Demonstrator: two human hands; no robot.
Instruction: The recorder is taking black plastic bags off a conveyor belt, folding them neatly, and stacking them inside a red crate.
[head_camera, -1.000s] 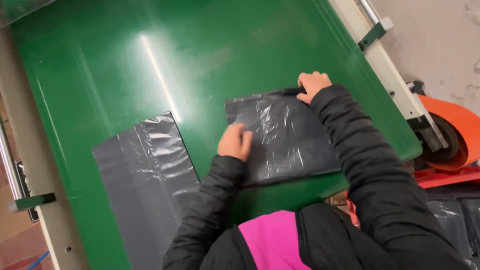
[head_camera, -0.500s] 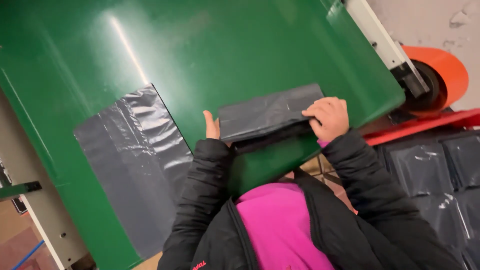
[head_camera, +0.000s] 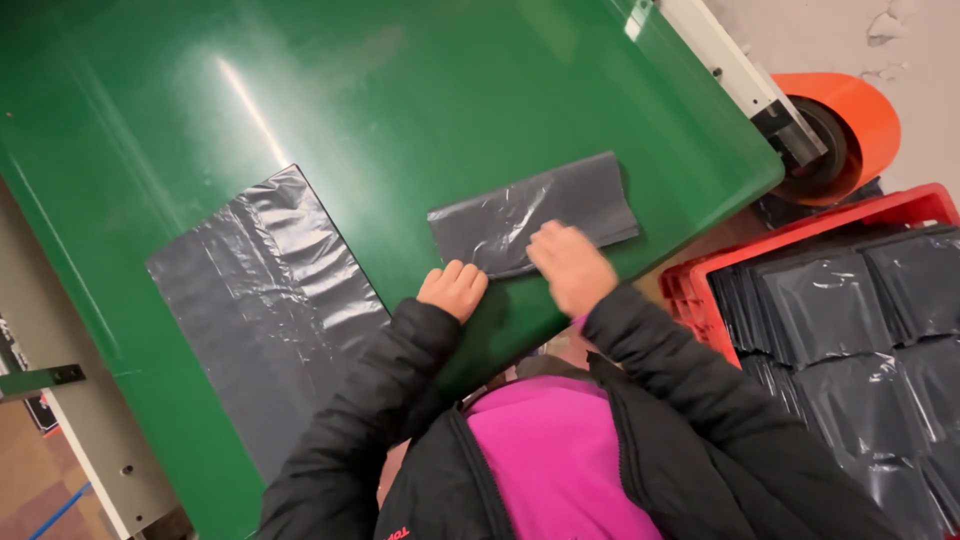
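Observation:
A folded dark grey plastic bag lies as a narrow strip on the green table, close to its near edge. My left hand has its fingers curled at the bag's near left corner. Motion-blurred, my right hand lies flat on the bag's near edge, pressing down on it. Both arms are in black jacket sleeves.
A second grey plastic bag lies unfolded on the table to the left. A red crate holding several folded grey bags stands at the right, below table level. An orange roll sits beyond the table's right corner.
The bag, spread wide a second ago, has been folded over into a narrower strip. Both hands have come back to its near edge, the right one now flat on it.

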